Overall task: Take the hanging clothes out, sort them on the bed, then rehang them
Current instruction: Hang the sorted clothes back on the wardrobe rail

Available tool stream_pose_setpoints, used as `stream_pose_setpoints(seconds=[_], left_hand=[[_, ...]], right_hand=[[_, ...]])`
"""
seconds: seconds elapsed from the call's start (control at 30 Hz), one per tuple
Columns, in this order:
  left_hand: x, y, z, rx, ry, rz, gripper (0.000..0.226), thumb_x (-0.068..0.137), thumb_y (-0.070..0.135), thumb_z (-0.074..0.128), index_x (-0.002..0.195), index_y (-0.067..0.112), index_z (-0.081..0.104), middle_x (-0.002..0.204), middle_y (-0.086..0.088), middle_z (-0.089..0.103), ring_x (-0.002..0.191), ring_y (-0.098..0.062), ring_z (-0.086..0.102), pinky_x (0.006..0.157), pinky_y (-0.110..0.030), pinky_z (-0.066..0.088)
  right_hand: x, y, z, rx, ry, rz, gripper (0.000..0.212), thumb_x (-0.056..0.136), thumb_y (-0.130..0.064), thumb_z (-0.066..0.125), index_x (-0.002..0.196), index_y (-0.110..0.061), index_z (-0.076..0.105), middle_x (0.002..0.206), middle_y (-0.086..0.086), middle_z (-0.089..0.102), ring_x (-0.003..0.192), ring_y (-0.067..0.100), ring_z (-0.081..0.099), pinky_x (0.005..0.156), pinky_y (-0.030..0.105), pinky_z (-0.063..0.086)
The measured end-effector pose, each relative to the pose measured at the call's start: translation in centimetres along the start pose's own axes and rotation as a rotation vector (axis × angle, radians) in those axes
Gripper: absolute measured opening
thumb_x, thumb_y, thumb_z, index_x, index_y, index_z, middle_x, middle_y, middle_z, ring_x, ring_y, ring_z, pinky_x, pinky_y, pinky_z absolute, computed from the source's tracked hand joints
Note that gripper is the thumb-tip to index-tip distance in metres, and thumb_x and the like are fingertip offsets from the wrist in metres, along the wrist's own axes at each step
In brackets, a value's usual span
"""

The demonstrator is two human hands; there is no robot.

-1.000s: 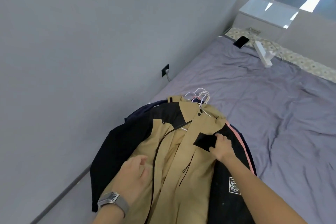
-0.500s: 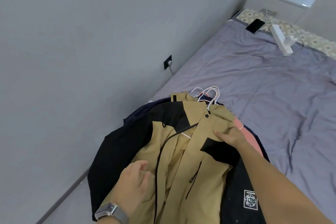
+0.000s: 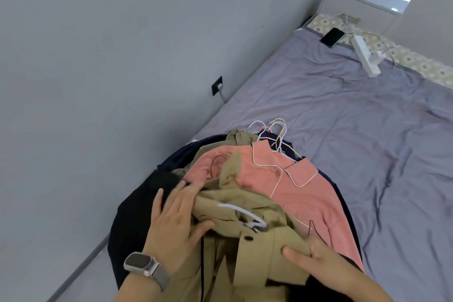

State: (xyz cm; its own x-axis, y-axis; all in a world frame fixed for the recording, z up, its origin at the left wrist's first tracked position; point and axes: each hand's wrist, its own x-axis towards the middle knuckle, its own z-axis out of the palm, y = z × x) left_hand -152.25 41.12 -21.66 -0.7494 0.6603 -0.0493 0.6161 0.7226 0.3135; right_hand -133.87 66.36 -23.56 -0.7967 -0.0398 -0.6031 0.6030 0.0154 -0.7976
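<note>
A pile of clothes on hangers lies at the near end of the bed [image 3: 343,125]. The tan jacket [image 3: 245,233] is bunched toward me, its white hanger [image 3: 242,213] showing at the collar. My left hand [image 3: 176,218], with a watch on the wrist, presses on the jacket's left side with fingers spread. My right hand [image 3: 308,256] grips the jacket's right shoulder. Beneath lies a salmon pink pyjama shirt [image 3: 294,186] with white piping, and dark navy garments [image 3: 137,211] under that. Several wire hanger hooks [image 3: 274,130] stick out at the pile's far end.
A grey wall runs along the left with a black socket [image 3: 217,85]. At the bed's far end lie a black phone [image 3: 333,37] and a white power strip [image 3: 366,55]. A white nightstand [image 3: 362,0] stands beyond. Purple sheet stretches to the right.
The tan jacket has been pulled back toward me, uncovering the pink shirt. My right hand moved from the jacket's chest down to its shoulder; the left slid up onto the collar area.
</note>
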Motion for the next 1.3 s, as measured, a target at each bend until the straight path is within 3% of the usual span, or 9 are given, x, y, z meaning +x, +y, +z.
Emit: stream_pose_setpoints(seconds=[0.1, 0.17, 0.3, 0.43, 0.73, 0.97, 1.07, 1.17, 1.3], left_hand=[[0.9, 0.6, -0.3, -0.085, -0.147, 0.017, 0.066, 0.079, 0.081, 0.010, 0.089, 0.033, 0.054, 0.085, 0.018, 0.060, 0.089, -0.003, 0.054, 0.100, -0.038, 0.029], [0.9, 1.3, -0.1, -0.157, -0.219, -0.065, 0.083, 0.071, 0.085, -0.004, 0.076, 0.027, 0.055, 0.070, 0.011, 0.055, 0.075, -0.003, 0.050, 0.087, -0.031, 0.032], [0.6, 2.3, 1.2, -0.196, -0.180, -0.180, 0.067, 0.069, 0.082, 0.009, 0.061, 0.030, 0.050, 0.055, 0.010, 0.047, 0.063, 0.000, 0.045, 0.075, -0.031, 0.030], [0.9, 2.8, 2.1, -0.161, -0.240, -0.225, 0.058, 0.064, 0.077, 0.005, 0.059, 0.035, 0.044, 0.056, 0.010, 0.048, 0.063, -0.001, 0.045, 0.072, -0.030, 0.022], [-0.2, 1.8, 2.5, -0.247, -0.234, -0.217, 0.077, 0.061, 0.091, -0.003, 0.057, 0.026, 0.038, 0.055, 0.008, 0.041, 0.067, -0.005, 0.047, 0.084, -0.028, 0.026], [-1.3, 1.1, 2.1, -0.276, -0.302, -0.236, 0.086, 0.055, 0.095, -0.001, 0.063, 0.021, 0.043, 0.061, 0.008, 0.043, 0.073, -0.004, 0.045, 0.087, -0.026, 0.023], [-1.7, 1.4, 2.0, -0.247, -0.286, -0.232, 0.090, 0.049, 0.099, 0.006, 0.069, 0.025, 0.052, 0.078, 0.014, 0.049, 0.082, 0.002, 0.043, 0.088, -0.029, 0.024], [-2.5, 1.7, 1.3, -0.239, -0.258, -0.251, 0.083, 0.042, 0.100, 0.024, 0.069, 0.029, 0.059, 0.113, 0.024, 0.039, 0.106, -0.002, 0.038, 0.088, -0.029, 0.019], [-4.3, 1.4, -0.2, -0.260, -0.191, -0.174, 0.052, 0.051, 0.083, 0.048, 0.077, 0.038, 0.056, 0.140, 0.022, 0.026, 0.121, -0.005, 0.028, 0.099, -0.031, 0.014]], right_hand=[[-1.0, -1.2, -1.2, 0.043, -0.034, 0.047, 0.048, 0.085, -0.048, 0.062, 0.092, -0.001, 0.072, 0.092, 0.012, 0.073, 0.090, 0.016, 0.069, 0.081, 0.030, 0.053], [0.2, -1.9, -2.4, 0.028, 0.201, 0.028, 0.050, 0.077, -0.061, 0.057, 0.057, -0.016, 0.056, 0.060, -0.008, 0.054, 0.060, 0.009, 0.048, 0.059, 0.022, 0.038], [7.5, 0.3, -8.8, -0.339, 0.736, -0.003, 0.045, 0.077, -0.049, 0.049, 0.084, -0.006, 0.061, 0.079, 0.005, 0.063, 0.077, 0.022, 0.058, 0.070, 0.032, 0.042], [14.4, 2.2, -14.3, -0.578, 0.567, 0.402, 0.061, 0.087, -0.027, 0.064, 0.138, -0.003, 0.039, 0.138, 0.017, 0.049, 0.127, 0.033, 0.046, 0.101, 0.034, 0.035], [18.2, 6.4, -14.3, -0.635, 0.479, 0.682, 0.117, 0.067, -0.066, 0.063, 0.151, -0.012, 0.002, 0.156, 0.016, 0.017, 0.144, 0.032, 0.019, 0.117, 0.044, 0.021], [17.0, 5.9, -12.8, -0.206, 0.583, 0.398, 0.074, 0.082, -0.041, 0.068, 0.140, -0.009, 0.032, 0.134, 0.015, 0.047, 0.125, 0.035, 0.045, 0.103, 0.041, 0.037], [13.4, 3.3, -9.6, -0.310, 0.614, 0.195, 0.037, 0.082, -0.059, 0.059, 0.096, -0.025, 0.063, 0.090, -0.001, 0.066, 0.089, 0.023, 0.062, 0.084, 0.040, 0.049], [8.2, 0.8, -5.7, -0.382, 0.485, 0.130, 0.063, 0.074, -0.074, 0.052, 0.052, -0.016, 0.048, 0.049, -0.003, 0.049, 0.051, 0.014, 0.047, 0.059, 0.032, 0.038], [1.6, 0.7, -0.6, -0.416, 0.291, 0.105, 0.068, 0.067, -0.080, 0.054, 0.048, -0.019, 0.032, 0.048, -0.006, 0.028, 0.050, 0.008, 0.029, 0.056, 0.029, 0.026]])
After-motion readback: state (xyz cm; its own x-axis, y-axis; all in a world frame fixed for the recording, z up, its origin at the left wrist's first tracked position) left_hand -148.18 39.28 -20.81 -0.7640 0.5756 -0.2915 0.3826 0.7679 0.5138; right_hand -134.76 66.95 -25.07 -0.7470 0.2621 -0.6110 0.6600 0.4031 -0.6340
